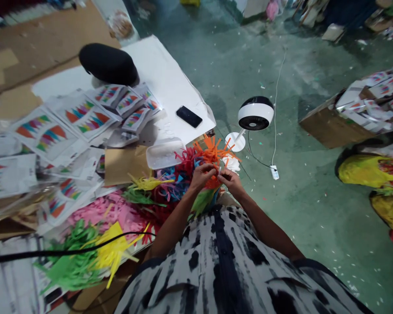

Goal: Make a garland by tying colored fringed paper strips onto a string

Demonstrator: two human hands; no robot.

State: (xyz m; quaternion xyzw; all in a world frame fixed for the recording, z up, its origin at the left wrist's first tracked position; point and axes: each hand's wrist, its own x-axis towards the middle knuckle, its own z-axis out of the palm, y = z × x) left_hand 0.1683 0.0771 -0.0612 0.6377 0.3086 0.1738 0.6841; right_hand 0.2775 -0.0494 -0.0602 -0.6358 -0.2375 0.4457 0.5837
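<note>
My left hand is closed, its fingertips pinching an orange fringed paper tassel whose cut ends fan out beyond the hand. Close beside it, my right hand is also closed in a pinch. A small whitish strip shows at the right fingertips; its exact kind is too small to make out. Around and beneath my hands lie more fringed paper bunches: crimson, blue and green. A yellow tassel rests to the left.
On the table at left are a white tray, a phone, a black rounded case, printed packets and pink, green and yellow paper. A fan and power strip stand on the floor; a carton holds packets.
</note>
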